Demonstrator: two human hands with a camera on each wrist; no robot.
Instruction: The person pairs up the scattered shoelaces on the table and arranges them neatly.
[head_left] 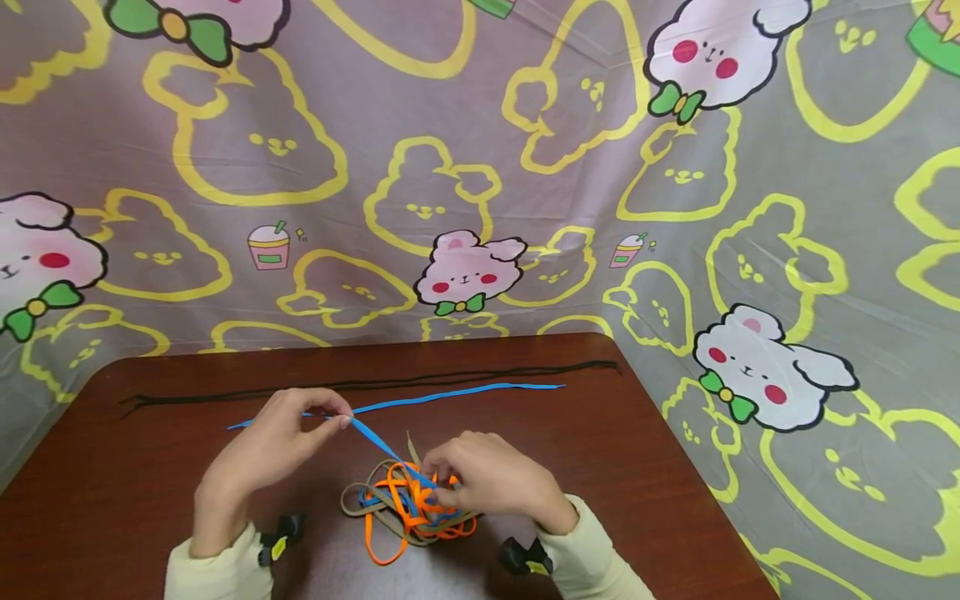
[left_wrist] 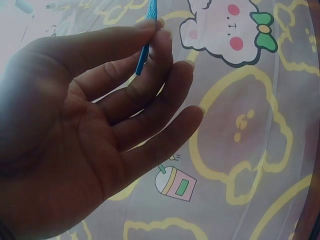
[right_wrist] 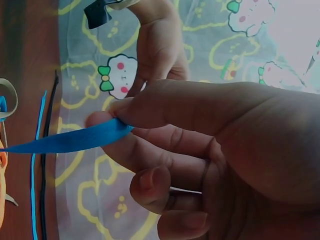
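Between my two hands a flat blue shoelace (head_left: 378,442) stretches above the table. My left hand (head_left: 258,446) pinches it near one end between thumb and index finger; the hard blue tip (left_wrist: 142,62) pokes out below the pinch in the left wrist view. With thumb and forefinger my right hand (head_left: 498,477) grips the same lace, whose flat band (right_wrist: 65,142) shows in the right wrist view. Under and beside the right hand lies a tangled heap of laces: an orange lace (head_left: 384,563), a tan lace (head_left: 349,504) and blue strands, partly hidden by the fingers.
Another blue lace (head_left: 450,393) lies stretched out across the brown table (head_left: 90,500), behind the heap. Black laces (head_left: 202,398) run alongside it, closer to the back edge. A patterned cloth (head_left: 570,192) hangs behind and to the right of the table.
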